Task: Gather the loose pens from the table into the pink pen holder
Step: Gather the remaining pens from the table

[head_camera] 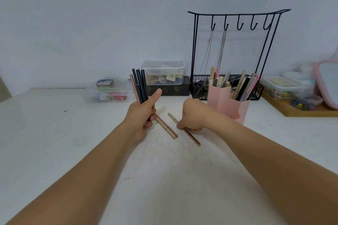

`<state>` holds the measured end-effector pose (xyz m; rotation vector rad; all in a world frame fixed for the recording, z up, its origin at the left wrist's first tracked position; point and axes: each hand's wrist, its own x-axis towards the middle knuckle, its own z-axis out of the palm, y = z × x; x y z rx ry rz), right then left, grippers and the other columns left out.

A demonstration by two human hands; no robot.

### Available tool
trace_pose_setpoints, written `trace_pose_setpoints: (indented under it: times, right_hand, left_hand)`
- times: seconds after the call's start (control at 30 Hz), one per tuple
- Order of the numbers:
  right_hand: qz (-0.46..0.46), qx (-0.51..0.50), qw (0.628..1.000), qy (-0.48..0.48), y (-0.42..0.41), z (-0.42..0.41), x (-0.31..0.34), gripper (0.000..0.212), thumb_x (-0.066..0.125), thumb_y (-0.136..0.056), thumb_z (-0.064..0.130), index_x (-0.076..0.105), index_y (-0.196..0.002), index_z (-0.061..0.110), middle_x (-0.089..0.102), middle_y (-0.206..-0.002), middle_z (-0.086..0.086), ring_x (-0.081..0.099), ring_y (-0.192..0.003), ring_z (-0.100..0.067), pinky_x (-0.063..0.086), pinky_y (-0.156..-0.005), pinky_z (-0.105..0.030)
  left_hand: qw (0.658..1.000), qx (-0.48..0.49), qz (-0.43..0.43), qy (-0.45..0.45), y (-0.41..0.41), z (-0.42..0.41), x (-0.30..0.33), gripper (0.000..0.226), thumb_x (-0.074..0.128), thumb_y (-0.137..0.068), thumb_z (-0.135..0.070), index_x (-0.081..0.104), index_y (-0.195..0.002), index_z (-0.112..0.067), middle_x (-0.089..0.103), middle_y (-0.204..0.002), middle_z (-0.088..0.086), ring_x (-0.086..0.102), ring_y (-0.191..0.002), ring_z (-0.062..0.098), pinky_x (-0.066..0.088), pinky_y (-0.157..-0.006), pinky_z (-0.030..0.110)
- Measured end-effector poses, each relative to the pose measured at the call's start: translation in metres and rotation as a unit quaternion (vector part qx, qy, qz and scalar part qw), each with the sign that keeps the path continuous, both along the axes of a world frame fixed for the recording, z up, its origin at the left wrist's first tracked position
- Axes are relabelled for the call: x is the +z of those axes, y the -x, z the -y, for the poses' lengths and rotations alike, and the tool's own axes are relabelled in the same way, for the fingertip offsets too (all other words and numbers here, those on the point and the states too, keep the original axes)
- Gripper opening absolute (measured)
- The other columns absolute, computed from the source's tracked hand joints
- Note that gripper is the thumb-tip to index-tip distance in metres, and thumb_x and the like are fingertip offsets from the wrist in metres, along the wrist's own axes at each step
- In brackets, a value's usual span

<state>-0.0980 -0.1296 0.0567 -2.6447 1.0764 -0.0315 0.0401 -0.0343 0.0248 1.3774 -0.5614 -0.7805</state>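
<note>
My left hand (pixel 144 115) grips a bundle of several pens (pixel 139 86), mostly black and one copper, held upright above the white table (pixel 73 133). Under it a pink-and-gold pen (pixel 167 129) lies flat. My right hand (pixel 192 117) is down on the table, thumb and fingers pinching a gold pen (pixel 192 137) around its middle. The pink pen holder (pixel 228 104) stands just right of my right hand, with several pens in its compartments.
A black wire rack (pixel 236 23) with hooks and hanging chains stands behind the holder. Clear plastic boxes (pixel 164 73) sit at the back wall. A wooden tray (pixel 292 109) with boxes is at the right.
</note>
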Motion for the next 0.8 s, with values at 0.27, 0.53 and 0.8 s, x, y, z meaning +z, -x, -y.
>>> trace_pose_setpoints:
  times: [0.27, 0.53, 0.8]
  right_hand:
    - [0.126, -0.015, 0.989, -0.073, 0.000, 0.005, 0.003, 0.032, 0.068, -0.092, 0.023, 0.070, -0.071, 0.000, 0.071, -0.064, -0.013, 0.060, -0.048, -0.015, 0.059, -0.058, -0.027]
    - [0.408, 0.006, 0.878, -0.250, -0.003, -0.001, 0.009, 0.018, 0.071, -0.092, 0.018, 0.072, -0.084, 0.001, 0.071, -0.071, -0.010, 0.064, -0.052, -0.010, 0.053, -0.051, -0.021]
    - [0.441, 0.020, 0.859, -0.260, -0.006, -0.009, 0.007, 0.020, 0.072, -0.091, 0.020, 0.074, -0.086, 0.002, 0.067, -0.065, -0.008, 0.060, -0.053, -0.010, 0.046, -0.048, -0.021]
  left_hand:
    - [0.999, -0.035, -0.025, 0.010, 0.004, 0.002, -0.004, 0.027, 0.065, -0.097, -0.037, 0.055, -0.084, -0.016, 0.049, -0.056, -0.004, 0.045, -0.049, 0.009, 0.028, -0.034, 0.017]
    - [0.996, -0.080, -0.015, 0.027, 0.013, 0.000, 0.000, 0.035, 0.067, -0.091, -0.050, 0.057, -0.088, -0.016, 0.029, -0.056, -0.007, 0.027, -0.046, 0.007, 0.018, -0.035, 0.017]
    - [0.985, -0.149, 0.050, 0.069, 0.017, -0.002, 0.001, 0.049, 0.076, -0.067, -0.056, 0.056, -0.081, -0.014, 0.044, -0.060, -0.003, 0.032, -0.044, 0.007, 0.022, -0.036, 0.017]
